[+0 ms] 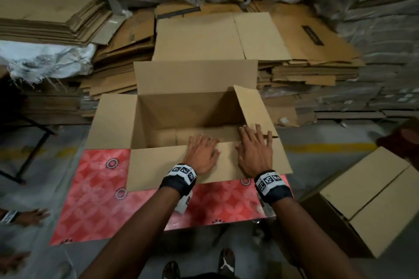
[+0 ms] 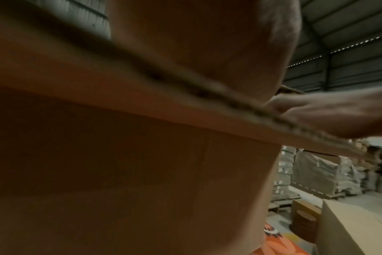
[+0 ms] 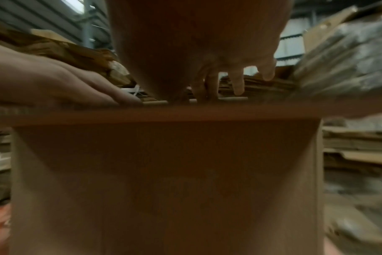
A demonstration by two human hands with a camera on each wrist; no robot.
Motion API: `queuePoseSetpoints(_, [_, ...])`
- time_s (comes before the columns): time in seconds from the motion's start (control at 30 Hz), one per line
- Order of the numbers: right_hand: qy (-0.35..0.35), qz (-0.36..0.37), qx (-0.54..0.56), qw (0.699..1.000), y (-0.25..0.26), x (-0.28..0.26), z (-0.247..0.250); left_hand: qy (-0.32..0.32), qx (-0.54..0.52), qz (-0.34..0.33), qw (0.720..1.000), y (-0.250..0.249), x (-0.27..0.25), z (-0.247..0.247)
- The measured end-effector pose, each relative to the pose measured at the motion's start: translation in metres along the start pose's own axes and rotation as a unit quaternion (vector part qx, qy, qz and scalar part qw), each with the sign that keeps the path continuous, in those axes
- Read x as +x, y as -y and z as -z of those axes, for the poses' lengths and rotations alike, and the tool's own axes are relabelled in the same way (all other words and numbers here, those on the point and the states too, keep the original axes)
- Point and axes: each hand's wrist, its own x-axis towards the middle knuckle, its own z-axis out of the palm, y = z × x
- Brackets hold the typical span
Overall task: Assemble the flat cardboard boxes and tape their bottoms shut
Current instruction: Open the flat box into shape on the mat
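Warehouse floor, grey concrete with a yellow line (image 1: 317, 147); stacks of flattened cardboard (image 1: 313, 68) behind the work area, plastic-wrapped bundles (image 1: 385, 29) to the right. Work surface: table with a red patterned cloth (image 1: 95, 188).

Left hand (image 1: 200, 156): fingers straight and slightly spread, palm down, pressing on the near flap (image 1: 158, 165) of the open cardboard box (image 1: 181, 115); fingertips reach over the fold line at the box's near rim. Right hand (image 1: 255, 154): fingers straight and spread, palm down on the same flap, fingertips at the base of the right-side flap (image 1: 251, 106), which stands partly raised. Neither hand is curled round anything. In the right wrist view the fingers (image 3: 238, 82) hang spread above the flap edge; that view is blurred.

Box stands on the red cloth at the table's far half, open side up. Far flap (image 1: 195, 77) upright, left flap (image 1: 111, 120) folded outward, near flap pushed outward and down toward the person. Inner bottom flaps appear closed.

An assembled box (image 1: 367, 197) sits on the floor to the right, well apart from the table. Another person's hand (image 1: 34, 216) is at the left edge.
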Motion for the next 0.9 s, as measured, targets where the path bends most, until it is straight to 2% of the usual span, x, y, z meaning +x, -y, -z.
queuePoseSetpoints(0.13, [-0.081,-0.025,-0.006,0.996,-0.036,0.004,0.025,-0.014,0.017,0.012,1.000,-0.003,0.010,-0.010])
queuePoseSetpoints(0.23, [-0.110,-0.097,0.013,0.989,-0.070,0.007,0.029,-0.040,0.022,0.005,0.999,-0.003,0.008,-0.013])
queuePoseSetpoints(0.33, [-0.067,-0.146,0.036,0.986,-0.097,0.004,0.012,-0.062,0.023,0.006,0.998,-0.006,0.004,-0.016])
queuePoseSetpoints(0.5, [0.014,-0.165,0.117,0.979,-0.113,-0.009,-0.031,-0.063,0.025,0.015,0.998,-0.006,0.004,-0.019])
queuePoseSetpoints(0.67, [0.018,-0.183,0.197,0.963,-0.110,-0.014,-0.042,-0.055,0.018,0.028,0.998,-0.005,0.006,-0.020])
queuePoseSetpoints(0.9, [0.019,-0.177,0.191,0.965,-0.111,-0.012,-0.044,-0.054,0.013,0.028,0.998,-0.003,0.006,-0.019])
